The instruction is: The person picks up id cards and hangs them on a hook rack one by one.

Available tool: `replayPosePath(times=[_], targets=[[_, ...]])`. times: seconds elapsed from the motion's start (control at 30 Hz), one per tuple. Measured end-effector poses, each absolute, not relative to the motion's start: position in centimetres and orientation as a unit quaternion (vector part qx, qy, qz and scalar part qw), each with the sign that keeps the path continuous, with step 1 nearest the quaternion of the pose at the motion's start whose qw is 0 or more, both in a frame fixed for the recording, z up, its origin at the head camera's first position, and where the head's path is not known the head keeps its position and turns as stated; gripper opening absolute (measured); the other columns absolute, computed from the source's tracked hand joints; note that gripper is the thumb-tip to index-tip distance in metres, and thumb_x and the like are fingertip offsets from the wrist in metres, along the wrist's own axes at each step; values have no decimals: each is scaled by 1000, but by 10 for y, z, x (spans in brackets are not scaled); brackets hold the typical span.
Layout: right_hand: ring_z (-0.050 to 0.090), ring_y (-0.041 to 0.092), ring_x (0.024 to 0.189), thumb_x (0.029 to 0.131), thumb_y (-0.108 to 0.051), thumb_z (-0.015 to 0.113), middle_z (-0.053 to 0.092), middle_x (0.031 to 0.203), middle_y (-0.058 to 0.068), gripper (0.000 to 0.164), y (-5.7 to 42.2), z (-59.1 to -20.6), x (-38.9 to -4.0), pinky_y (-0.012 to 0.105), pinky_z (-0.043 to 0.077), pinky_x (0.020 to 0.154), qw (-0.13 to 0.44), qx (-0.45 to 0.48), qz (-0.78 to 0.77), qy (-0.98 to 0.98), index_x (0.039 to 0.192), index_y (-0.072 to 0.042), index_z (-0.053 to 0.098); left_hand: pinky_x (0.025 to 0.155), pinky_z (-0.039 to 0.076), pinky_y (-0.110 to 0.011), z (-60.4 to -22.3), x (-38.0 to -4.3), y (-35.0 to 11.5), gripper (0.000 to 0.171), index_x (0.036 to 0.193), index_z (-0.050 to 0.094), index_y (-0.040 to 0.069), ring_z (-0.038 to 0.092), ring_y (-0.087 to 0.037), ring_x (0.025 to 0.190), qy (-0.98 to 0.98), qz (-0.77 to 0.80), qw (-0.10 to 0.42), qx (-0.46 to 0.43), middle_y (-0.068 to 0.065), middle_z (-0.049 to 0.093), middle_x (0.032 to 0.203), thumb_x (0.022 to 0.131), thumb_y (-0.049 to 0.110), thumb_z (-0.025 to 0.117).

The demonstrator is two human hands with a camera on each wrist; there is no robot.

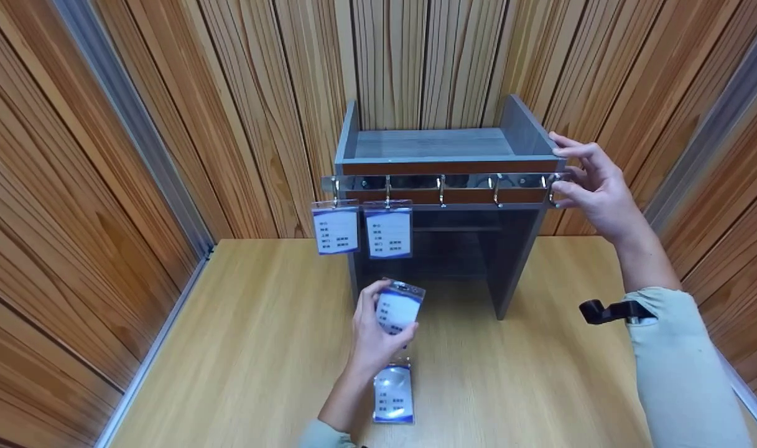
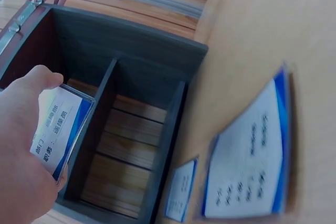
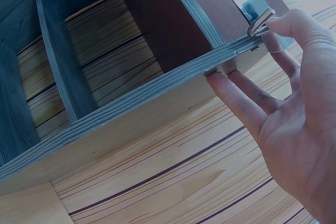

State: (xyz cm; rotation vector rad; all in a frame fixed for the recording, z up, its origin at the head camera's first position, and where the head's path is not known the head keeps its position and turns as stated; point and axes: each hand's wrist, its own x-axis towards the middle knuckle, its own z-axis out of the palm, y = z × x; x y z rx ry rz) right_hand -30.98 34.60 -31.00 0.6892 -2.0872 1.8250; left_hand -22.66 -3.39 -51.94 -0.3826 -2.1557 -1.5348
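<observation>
With two badges hanging at the shelf's left and three hooks bare, the hanging looks under half done: before the shelf, the left hand pinches a third badge, two others lie on the desk, and the right hand pinches the rail's right end.

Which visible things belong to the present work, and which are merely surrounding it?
Apparently in the work:
white rectangular badges in clear plastic
silvery curved metal hooks
grey wooden shelf unit

Merely surrounding:
yellowish wooden table
brown striped wooden walls
black angular wrist attachment
</observation>
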Motion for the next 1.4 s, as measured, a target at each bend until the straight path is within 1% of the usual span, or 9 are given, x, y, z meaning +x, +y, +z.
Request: replayPosePath(times=[0.13,0.37,0.6,0.77,0.87,1.07,1.23,1.3,1.4], targets=[[69,20,130,109,5,63,45,179,0,45,345,-311,-310,23,65,82,146,235,635,-721,153,-2,57,92,56,-31,-510,-228,-25,86,150,51,19,70,-31,121,-776,-568,236,-139,-15,65,146,79,12,100],[68,21,131,108,6,62,46,179,-1,45,345,-311,-311,22,63,80,150,236,634,-721,153,-1,57,95,57,-34,-494,-229,-12,88,152,50,20,70,-31,122,-766,-583,228,-142,-15,65,145,80,12,100],[68,22,132,108,7,62,47,178,-1,46,344,-312,-311,22,63,80,150,234,637,-719,153,-1,56,96,61,-37,-479,-231,-2,88,153,50,19,70,-30,125,-757,-591,229,-158,-15,62,151,80,13,99],[68,21,134,108,6,63,46,179,0,46,345,-311,-311,23,64,81,149,235,636,-720,153,-2,56,98,63,-39,-467,-233,4,87,154,48,20,68,-28,128,-753,-596,225,-166,-14,61,152,82,14,98],[68,20,133,109,5,63,46,179,-1,46,346,-311,-311,24,65,82,147,237,633,-722,154,-2,56,103,63,-40,-461,-235,8,86,154,47,20,67,-29,134,-749,-593,237,-174,-14,60,152,84,16,97],[71,18,127,108,7,62,48,177,-2,45,345,-313,-311,22,64,79,146,245,639,-714,152,-1,57,104,64,-45,-452,-238,15,86,153,46,18,68,-32,133,-738,-587,277,-188,-17,61,149,84,15,97],[70,19,129,108,6,62,47,178,-2,46,344,-312,-312,22,63,79,148,235,638,-718,153,-2,57,117,60,-51,-443,-239,21,84,154,47,18,66,-31,139,-732,-589,285,-189,-15,60,148,86,18,96],[69,19,130,109,5,62,46,179,-1,46,345,-312,-311,22,63,79,149,236,634,-721,153,-2,56,121,58,-52,-439,-239,23,84,154,47,18,65,-31,141,-730,-591,285,-191,-14,60,149,86,19,96],[68,20,130,109,5,63,45,179,0,46,344,-312,-311,22,62,79,150,236,634,-721,153,-2,56,122,57,-51,-431,-239,25,83,154,47,17,64,-30,143,-729,-593,284,-191,-14,59,151,87,20,95]])
